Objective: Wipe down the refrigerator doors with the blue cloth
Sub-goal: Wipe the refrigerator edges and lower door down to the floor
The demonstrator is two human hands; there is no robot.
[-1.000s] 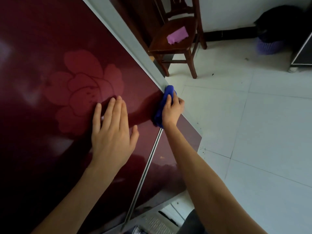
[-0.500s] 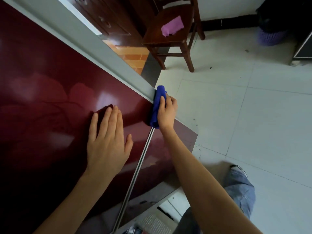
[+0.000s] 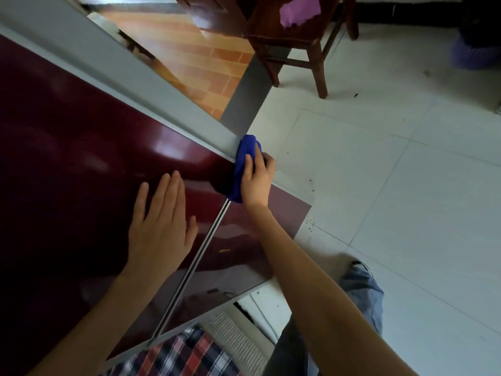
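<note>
The dark red glossy refrigerator door point(image 3: 81, 172) fills the left of the head view, with a grey side edge point(image 3: 151, 90) and a metal strip point(image 3: 200, 253) dividing it from the lower door point(image 3: 244, 253). My right hand point(image 3: 256, 180) grips the bunched blue cloth point(image 3: 242, 164) and presses it against the door's right edge, where the strip meets the grey edge. My left hand point(image 3: 162, 229) lies flat on the upper door, fingers straight and together, a little left of the strip.
A wooden chair point(image 3: 292, 42) with a purple cloth point(image 3: 298, 12) on its seat stands behind on the white tile floor point(image 3: 379, 185). A doorway with orange flooring point(image 3: 195, 63) lies beyond the fridge. My jeans leg and shoe point(image 3: 360, 283) are at the lower right.
The view has tilted further down and the fridge edge has shifted left. My right hand still holds the cloth at the door's edge. My left hand stays flat on the door.
</note>
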